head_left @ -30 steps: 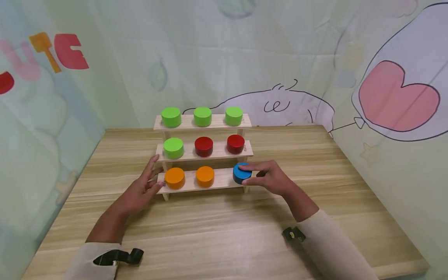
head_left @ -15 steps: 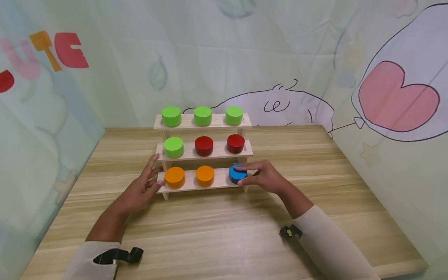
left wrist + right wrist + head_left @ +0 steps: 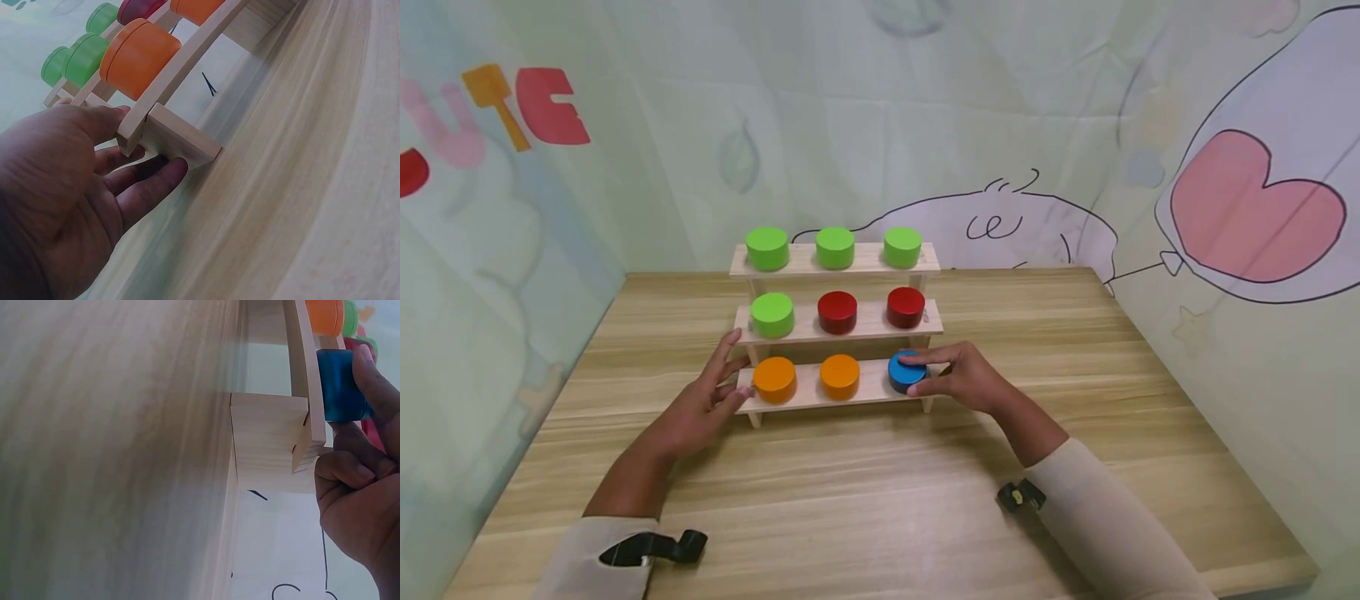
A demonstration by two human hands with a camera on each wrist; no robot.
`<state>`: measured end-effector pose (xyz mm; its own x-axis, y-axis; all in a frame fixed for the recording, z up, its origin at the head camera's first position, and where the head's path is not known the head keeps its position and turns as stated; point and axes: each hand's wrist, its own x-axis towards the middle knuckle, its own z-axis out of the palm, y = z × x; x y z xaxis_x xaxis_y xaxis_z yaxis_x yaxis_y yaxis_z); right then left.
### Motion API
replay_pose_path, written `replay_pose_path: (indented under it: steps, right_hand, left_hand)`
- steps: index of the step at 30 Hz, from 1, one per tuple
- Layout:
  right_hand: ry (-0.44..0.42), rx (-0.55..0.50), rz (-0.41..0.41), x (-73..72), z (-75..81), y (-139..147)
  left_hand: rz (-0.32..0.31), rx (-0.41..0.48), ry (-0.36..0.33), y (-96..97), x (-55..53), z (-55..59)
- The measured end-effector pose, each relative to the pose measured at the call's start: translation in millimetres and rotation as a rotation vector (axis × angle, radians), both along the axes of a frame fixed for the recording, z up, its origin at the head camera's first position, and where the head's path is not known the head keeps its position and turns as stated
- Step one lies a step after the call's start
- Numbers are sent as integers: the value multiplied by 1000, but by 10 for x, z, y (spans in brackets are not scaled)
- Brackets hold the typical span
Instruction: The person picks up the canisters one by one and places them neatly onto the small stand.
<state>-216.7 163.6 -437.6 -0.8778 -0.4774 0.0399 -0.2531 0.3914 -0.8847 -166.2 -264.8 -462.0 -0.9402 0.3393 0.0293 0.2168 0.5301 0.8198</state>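
Observation:
A three-tier wooden display rack [image 3: 872,390] stands on the table with round coloured blocks on its boards. My right hand [image 3: 973,379] pinches a blue round block [image 3: 904,377] between thumb and fingers, at the right end of the bottom board. My left hand [image 3: 700,412] holds the rack's left end; in the left wrist view the thumb lies on the bottom board's tip, with fingers curled beside the leg. Two orange blocks [image 3: 839,377] share the bottom board. On the middle board are one green block [image 3: 772,315] and two red blocks [image 3: 837,312].
Three green blocks [image 3: 835,248] line the top board. The wood-grain table [image 3: 880,500] extends in front of the rack and to both sides. Behind it hangs a printed cloth backdrop [image 3: 820,100]. Black straps with small devices [image 3: 655,548] sit on the sleeves.
My right hand has slid the blue block a little left along the bottom board, with hardly any movement in the last half second. The left hand has stayed in place.

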Motion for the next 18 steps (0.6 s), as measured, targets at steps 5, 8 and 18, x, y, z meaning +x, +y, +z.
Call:
replay_pose_path:
  steps: [5, 8, 18]
  right_hand:
    - [-2, 36, -17, -3, 21, 7]
    - [6, 53, -21, -6, 31, 6]
    - [14, 67, -4, -12, 52, 13]
  left_hand:
    - [-1, 2, 6, 7, -1, -4]
    - [1, -2, 9, 7, -6, -3]
    - [2, -6, 7, -9, -17, -43]
